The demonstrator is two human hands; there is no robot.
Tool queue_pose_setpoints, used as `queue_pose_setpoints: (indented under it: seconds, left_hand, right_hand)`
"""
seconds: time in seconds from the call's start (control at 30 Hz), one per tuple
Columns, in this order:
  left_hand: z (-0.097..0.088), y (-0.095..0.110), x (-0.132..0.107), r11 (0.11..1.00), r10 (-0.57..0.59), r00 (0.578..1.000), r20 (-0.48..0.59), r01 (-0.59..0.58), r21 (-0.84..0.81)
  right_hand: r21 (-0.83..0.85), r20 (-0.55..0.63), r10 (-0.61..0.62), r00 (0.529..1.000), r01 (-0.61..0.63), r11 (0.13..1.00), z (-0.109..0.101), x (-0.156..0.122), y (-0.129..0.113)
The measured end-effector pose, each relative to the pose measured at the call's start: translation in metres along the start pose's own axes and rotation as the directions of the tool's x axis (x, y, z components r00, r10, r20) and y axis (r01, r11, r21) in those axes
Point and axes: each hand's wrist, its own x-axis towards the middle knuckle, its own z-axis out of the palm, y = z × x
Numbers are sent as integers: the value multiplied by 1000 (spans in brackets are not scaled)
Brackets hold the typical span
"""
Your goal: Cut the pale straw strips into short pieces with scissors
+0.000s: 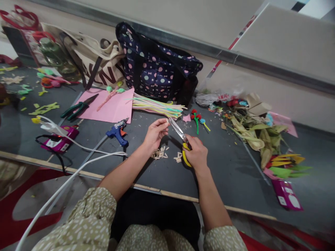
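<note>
My right hand (196, 151) grips a pair of scissors (178, 129) by the yellow handles, with the blades pointing up and left. Close to the blade tips, my left hand (157, 134) is closed in a pinch. A small pale bit shows at its fingertips, too small to name. Below the hands, a pile of short pale sticks or strips (160, 153) lies on the dark table, partly behind my left wrist. A smaller pile of such pieces (178, 157) is beside the yellow handle.
A blue glue gun (117, 134) lies left of my hands, near pliers (80, 107) and a pink sheet (112, 113). Pipe cleaners (159, 106) lie before a dotted bag (157, 66). Small craft flowers (196, 120) and dried husks (258, 134) are rightward. A white cable (78, 170) crosses the table edge.
</note>
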Motion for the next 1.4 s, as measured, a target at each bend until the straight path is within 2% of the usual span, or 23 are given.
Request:
queue_pose_setpoints:
  seconds: [0.3, 0.63, 1.03, 1.4]
  left_hand:
    - [0, 0, 0, 1000, 13, 1000, 3, -13, 1]
    - [3, 2, -1, 994, 90, 996, -19, -89, 57]
    - [5, 5, -3, 994, 96, 995, -23, -94, 63]
    - [3, 2, -2, 997, 60, 997, -41, -58, 41]
  right_hand:
    - [-34, 3, -21, 1000, 21, 999, 0, -1, 0]
    - [-85, -16, -31, 999, 30, 996, -2, 1, -3]
    - [-48, -37, -12, 999, 10, 999, 0, 0, -3]
    - [-105, -38, -40, 998, 36, 994, -1, 1, -8]
